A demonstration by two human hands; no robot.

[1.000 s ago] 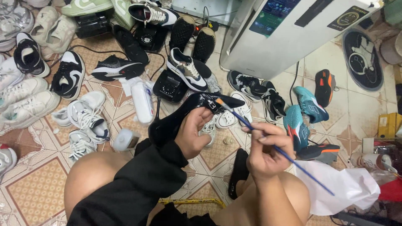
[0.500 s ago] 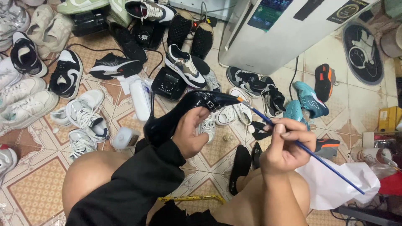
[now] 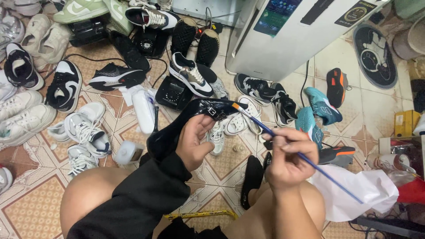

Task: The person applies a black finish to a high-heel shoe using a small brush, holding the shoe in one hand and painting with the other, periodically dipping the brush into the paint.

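Observation:
My left hand [image 3: 193,140], in a black sleeve, grips a glossy black shoe [image 3: 186,121] from below and holds it up over my knees. My right hand [image 3: 290,157] pinches a thin blue-handled paintbrush [image 3: 310,161]. The brush's pale tip touches the shoe's front end near a small buckle [image 3: 213,112]. The long handle slants down to the right past my right knee.
Several sneakers and shoes cover the tiled floor: white pairs [image 3: 84,132] at left, a black-and-white one [image 3: 191,75] ahead, teal ones [image 3: 321,108] at right. A white appliance [image 3: 283,40] stands behind. A white plastic bag [image 3: 363,194] lies by my right knee, a small jar [image 3: 128,152] at left.
The brush tip has stayed at the shoe's front while my right hand shifted slightly left and up. My left hand keeps its hold on the shoe.

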